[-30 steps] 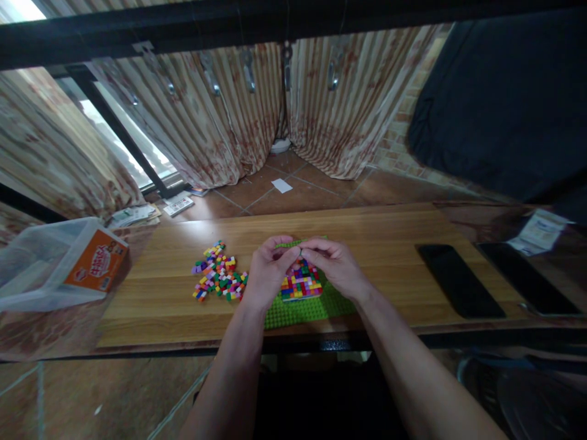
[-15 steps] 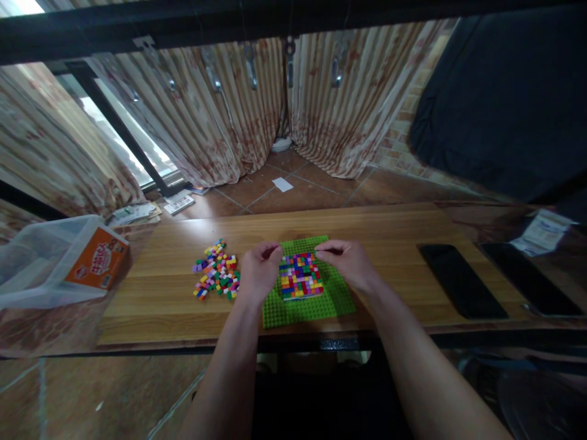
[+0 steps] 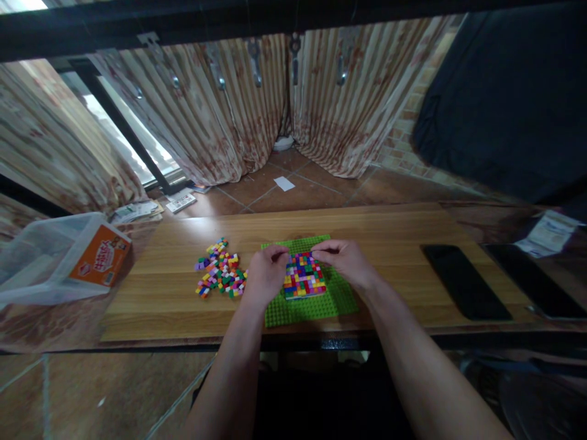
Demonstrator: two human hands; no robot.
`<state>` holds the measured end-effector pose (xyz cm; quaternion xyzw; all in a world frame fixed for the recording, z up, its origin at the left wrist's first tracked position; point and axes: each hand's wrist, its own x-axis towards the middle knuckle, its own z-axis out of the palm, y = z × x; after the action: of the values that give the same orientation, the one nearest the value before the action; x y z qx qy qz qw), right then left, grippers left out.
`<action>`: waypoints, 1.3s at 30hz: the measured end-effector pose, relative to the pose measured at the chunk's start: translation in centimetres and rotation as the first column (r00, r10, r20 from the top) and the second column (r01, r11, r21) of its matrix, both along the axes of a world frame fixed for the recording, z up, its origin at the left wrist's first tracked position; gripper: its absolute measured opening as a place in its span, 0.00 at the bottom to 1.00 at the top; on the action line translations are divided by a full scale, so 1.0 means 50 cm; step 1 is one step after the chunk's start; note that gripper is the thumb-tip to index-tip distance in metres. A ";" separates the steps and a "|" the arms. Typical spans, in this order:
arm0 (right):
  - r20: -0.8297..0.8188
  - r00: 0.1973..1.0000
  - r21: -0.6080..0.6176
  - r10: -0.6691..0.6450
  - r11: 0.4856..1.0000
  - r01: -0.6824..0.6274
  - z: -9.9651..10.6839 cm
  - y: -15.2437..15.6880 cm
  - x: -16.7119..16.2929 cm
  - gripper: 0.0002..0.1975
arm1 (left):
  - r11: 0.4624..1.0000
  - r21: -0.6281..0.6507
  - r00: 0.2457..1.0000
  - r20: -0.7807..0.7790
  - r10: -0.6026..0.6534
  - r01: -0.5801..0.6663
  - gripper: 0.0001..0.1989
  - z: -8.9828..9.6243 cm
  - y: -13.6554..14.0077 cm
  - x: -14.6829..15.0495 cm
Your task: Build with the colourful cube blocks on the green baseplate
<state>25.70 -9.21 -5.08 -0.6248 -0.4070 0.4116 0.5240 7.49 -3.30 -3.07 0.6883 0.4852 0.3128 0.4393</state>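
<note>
A square, many-coloured layer of toy bricks [image 3: 305,278] sits on a lime-green studded baseplate [image 3: 300,313] on the wooden table. At the layer's far left corner is my left hand [image 3: 266,272], fingers curled together; whatever they may hold is hidden. My right hand [image 3: 346,263] reaches in from the right, thumb and forefinger pinched at the far right corner of the layer. A tiny brick seems to be between those fingertips, mostly covered. Left of my left hand lies a loose pile of small coloured bricks [image 3: 223,269].
A clear plastic bin [image 3: 41,260] with an orange label stands at the left. Two dark, flat phone-like slabs [image 3: 465,281] lie at the right, near a crumpled packet [image 3: 550,232]. Beyond the wooden table [image 3: 389,229] hang striped curtains [image 3: 257,122].
My right fingertips have shifted slightly left, onto the brick layer's far right corner. My left hand stays by the far left corner. The whole view has moved a little.
</note>
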 end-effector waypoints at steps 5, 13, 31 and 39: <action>-0.015 1.000 -0.001 0.020 1.000 -0.020 -0.002 0.003 0.004 0.11 | 1.000 0.003 1.000 -0.012 0.000 0.000 0.09 0.000 0.000 0.001; 0.022 0.998 0.054 0.059 0.997 -0.060 -0.001 -0.001 0.007 0.10 | 1.000 0.015 1.000 -0.011 0.005 -0.005 0.09 -0.006 0.002 0.002; -0.079 0.995 0.013 0.064 0.998 -0.064 0.002 -0.016 0.011 0.17 | 1.000 -0.005 0.999 0.035 0.020 -0.020 0.07 -0.003 -0.001 0.002; -0.108 0.993 -0.188 -0.044 0.982 0.023 0.003 -0.024 0.014 0.21 | 0.997 0.067 0.997 -0.058 0.053 -0.049 0.09 0.005 -0.013 0.027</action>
<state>26.39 -10.42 -4.92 -0.6537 -0.3261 0.4734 0.4922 8.85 -3.96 -2.84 0.6989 0.5051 0.3188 0.3935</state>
